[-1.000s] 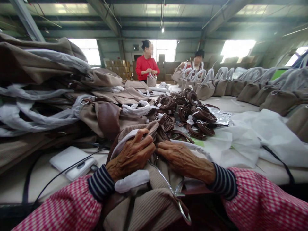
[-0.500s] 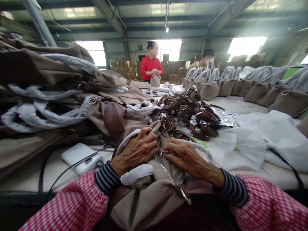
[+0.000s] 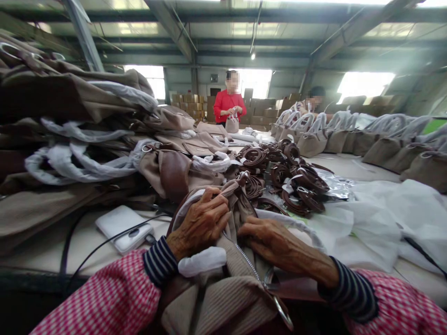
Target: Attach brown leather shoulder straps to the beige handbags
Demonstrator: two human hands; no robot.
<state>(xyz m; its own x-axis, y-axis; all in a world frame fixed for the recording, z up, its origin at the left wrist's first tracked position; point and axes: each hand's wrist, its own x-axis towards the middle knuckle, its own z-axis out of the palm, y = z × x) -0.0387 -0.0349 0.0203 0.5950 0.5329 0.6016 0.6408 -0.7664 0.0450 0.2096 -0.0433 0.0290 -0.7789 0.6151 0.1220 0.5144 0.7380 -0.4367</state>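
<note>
Workroom [image 3: 179, 77]: bag [image 3: 223, 302] under hands [image 3: 200, 225], contents hidden

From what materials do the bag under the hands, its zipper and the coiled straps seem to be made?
Bag: matte fabric, perhaps corduroy, judging by its fine parallel ribs. Zipper: probably polished metal, as it glints silver. Coiled straps: smooth brown leather or imitation; their slight sheen leaves this open.

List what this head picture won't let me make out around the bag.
Bag, near end: head view, cut off by the bottom edge.
Left hand and right hand, undersides: head view, hidden by their backs.
Straps, exact number: head view, hidden by their own overlap.
Row of bags, far right: head view, cut off by the right edge.
</note>
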